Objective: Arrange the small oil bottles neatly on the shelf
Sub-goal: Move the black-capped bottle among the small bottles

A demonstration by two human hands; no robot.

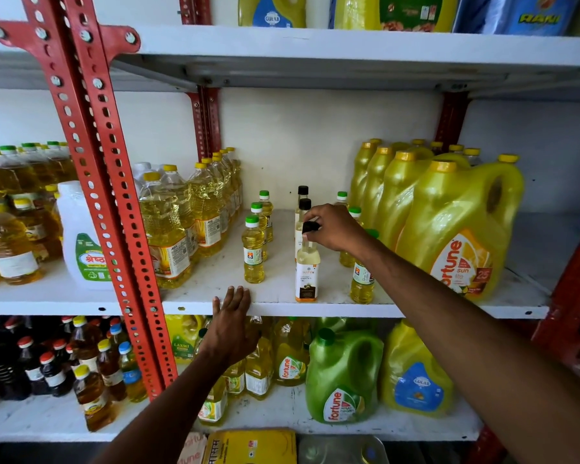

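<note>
The word "fortune" is showing in red, with "sun" and "25" beside it, on the label of the big yellow jug (462, 229) at the right of the frame. "fortune" is also running up the label of the green jug (344, 376) at lower centre and the small yellow bottle (290, 356) left of it. "GULAB" is reading on the blue label of the yellow jug (416, 376) at lower right and on the top-shelf jug (272, 11). "RANI" is standing on the blue pack (538, 15) at upper right. "LAXMI" is appearing on a yellow container (183, 339) below the shelf edge.
</note>
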